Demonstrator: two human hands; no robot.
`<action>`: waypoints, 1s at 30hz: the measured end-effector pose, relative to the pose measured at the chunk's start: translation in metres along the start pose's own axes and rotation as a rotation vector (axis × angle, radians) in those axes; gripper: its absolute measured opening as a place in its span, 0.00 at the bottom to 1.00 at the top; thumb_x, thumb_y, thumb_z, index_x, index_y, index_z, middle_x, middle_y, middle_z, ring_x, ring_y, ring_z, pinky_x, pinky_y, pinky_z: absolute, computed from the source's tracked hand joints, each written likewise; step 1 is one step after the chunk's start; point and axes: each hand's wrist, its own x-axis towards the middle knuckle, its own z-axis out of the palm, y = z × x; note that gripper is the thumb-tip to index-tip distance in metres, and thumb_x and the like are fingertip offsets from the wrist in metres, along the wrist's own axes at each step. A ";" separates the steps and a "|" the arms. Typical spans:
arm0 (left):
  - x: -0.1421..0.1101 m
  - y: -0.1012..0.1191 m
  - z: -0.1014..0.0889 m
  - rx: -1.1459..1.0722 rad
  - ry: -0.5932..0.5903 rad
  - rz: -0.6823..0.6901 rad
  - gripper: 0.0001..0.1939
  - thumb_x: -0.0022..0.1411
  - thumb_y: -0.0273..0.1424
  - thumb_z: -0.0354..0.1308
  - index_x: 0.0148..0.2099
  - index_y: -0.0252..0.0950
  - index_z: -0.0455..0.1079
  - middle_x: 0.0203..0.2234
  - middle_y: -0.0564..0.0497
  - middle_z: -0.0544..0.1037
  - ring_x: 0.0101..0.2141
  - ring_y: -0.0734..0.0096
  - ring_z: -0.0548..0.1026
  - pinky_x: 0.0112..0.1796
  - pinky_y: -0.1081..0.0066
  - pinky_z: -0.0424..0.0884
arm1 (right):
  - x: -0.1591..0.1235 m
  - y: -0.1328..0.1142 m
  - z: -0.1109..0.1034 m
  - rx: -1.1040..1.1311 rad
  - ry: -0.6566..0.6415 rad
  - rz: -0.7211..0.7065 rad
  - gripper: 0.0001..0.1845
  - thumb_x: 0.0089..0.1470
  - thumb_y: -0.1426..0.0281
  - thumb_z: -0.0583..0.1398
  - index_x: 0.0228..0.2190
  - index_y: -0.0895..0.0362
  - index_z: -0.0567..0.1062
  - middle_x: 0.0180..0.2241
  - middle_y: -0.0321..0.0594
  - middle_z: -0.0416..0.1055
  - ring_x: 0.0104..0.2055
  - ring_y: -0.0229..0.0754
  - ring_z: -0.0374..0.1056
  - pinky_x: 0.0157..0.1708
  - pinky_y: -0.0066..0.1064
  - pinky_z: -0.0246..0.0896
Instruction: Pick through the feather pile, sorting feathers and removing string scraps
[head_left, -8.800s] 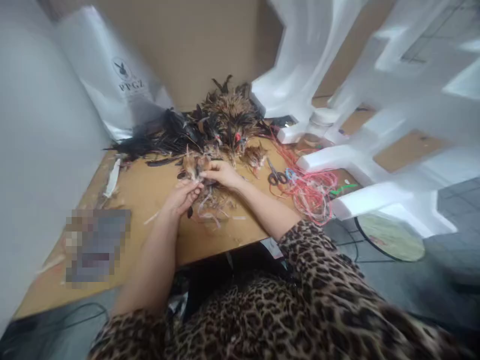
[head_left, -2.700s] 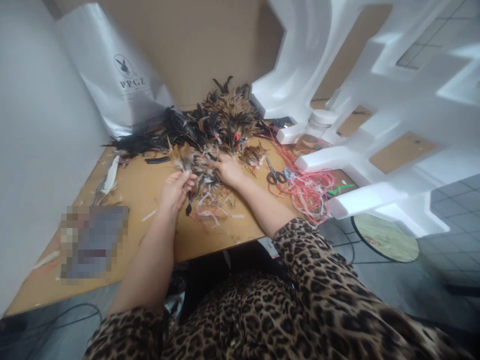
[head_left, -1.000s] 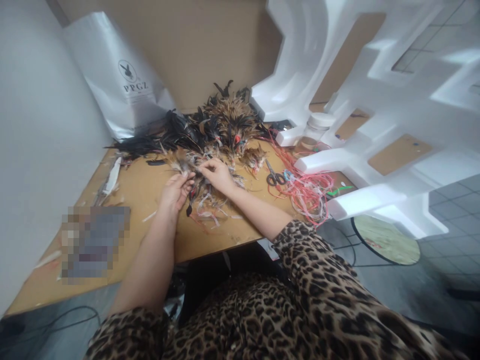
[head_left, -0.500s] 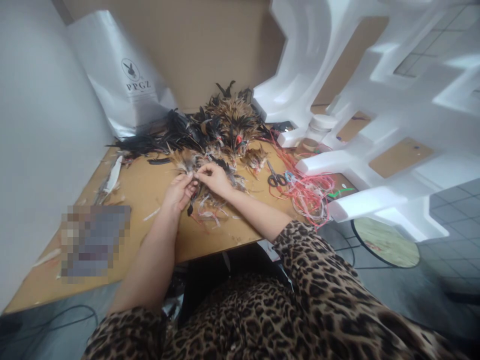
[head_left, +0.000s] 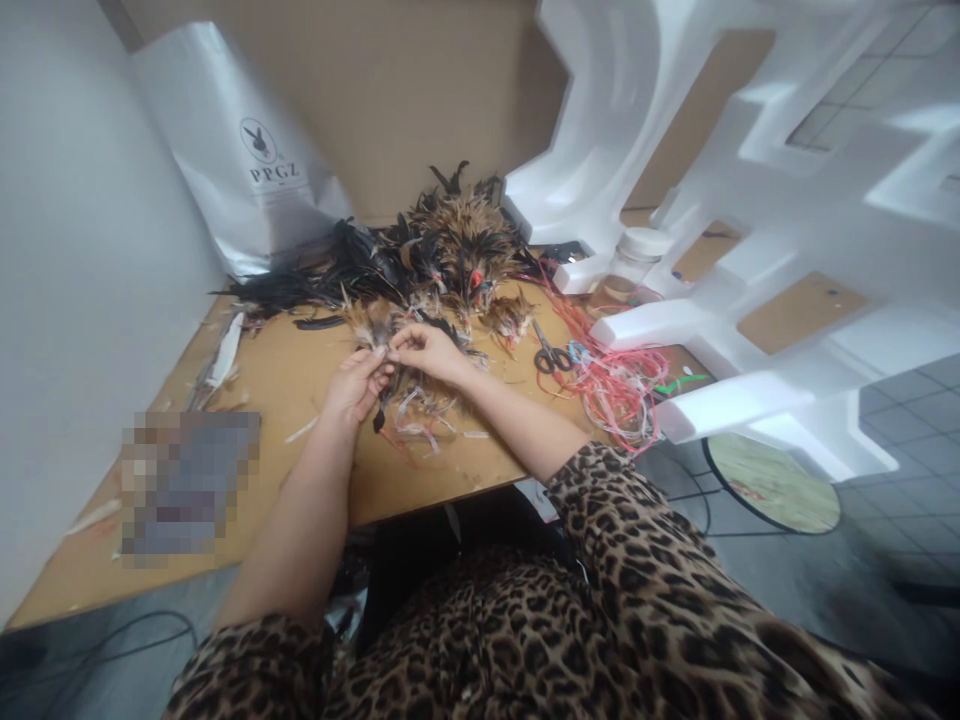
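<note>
My left hand (head_left: 361, 384) is closed in a pinch on the base of a small bunch of brown feathers (head_left: 370, 324), whose tips fan out away from me. Thumb and forefinger of my right hand (head_left: 427, 353) meet the left fingertips at that same base; whatever they pinch is too small to make out. Under and beside the hands lie loose dark feathers and pale pink and white strands (head_left: 412, 425). Behind them, a big pile of brown and black feathers (head_left: 461, 225) spreads across the back of the table (head_left: 450, 465).
Black-handled scissors (head_left: 553, 360) lie right of my hands, beside a tangle of pink string (head_left: 619, 390). A lidded jar (head_left: 639, 258) stands behind white moulded pieces (head_left: 780, 400) that overhang the right side. A silver bag (head_left: 225, 160) stands back left; a blurred-out flat object (head_left: 202, 480) lies front left.
My right hand has shifted very slightly left along the base of the bunch. Both hands stay together over the same spot.
</note>
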 end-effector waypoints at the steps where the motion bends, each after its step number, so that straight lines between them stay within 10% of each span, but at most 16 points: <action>1: 0.000 0.000 0.000 0.017 0.005 0.005 0.08 0.46 0.26 0.66 0.26 0.29 0.69 0.18 0.51 0.74 0.18 0.82 0.70 0.18 0.84 0.64 | 0.000 -0.001 -0.001 0.013 0.002 0.016 0.15 0.39 0.66 0.66 0.29 0.61 0.72 0.25 0.33 0.70 0.26 0.30 0.62 0.29 0.23 0.58; 20: 0.000 0.009 -0.002 -0.030 0.116 0.072 0.05 0.48 0.26 0.64 0.28 0.31 0.70 0.24 0.51 0.77 0.19 0.83 0.70 0.17 0.84 0.63 | 0.011 0.010 -0.009 0.207 0.259 0.121 0.14 0.39 0.63 0.64 0.27 0.61 0.74 0.19 0.31 0.67 0.21 0.28 0.57 0.25 0.22 0.51; 25: 0.002 0.018 -0.010 -0.129 0.153 0.148 0.07 0.50 0.26 0.64 0.26 0.32 0.67 0.23 0.54 0.76 0.19 0.84 0.70 0.17 0.85 0.62 | 0.008 0.006 -0.024 -0.272 0.285 0.008 0.13 0.46 0.62 0.59 0.24 0.60 0.74 0.22 0.34 0.66 0.26 0.34 0.60 0.31 0.27 0.56; 30: 0.006 0.026 -0.021 -0.189 0.227 0.184 0.07 0.51 0.27 0.64 0.29 0.33 0.67 0.22 0.55 0.75 0.18 0.85 0.68 0.16 0.85 0.61 | -0.002 -0.004 -0.029 -0.874 0.328 -0.129 0.15 0.46 0.74 0.56 0.38 0.56 0.76 0.45 0.43 0.66 0.49 0.45 0.59 0.49 0.38 0.51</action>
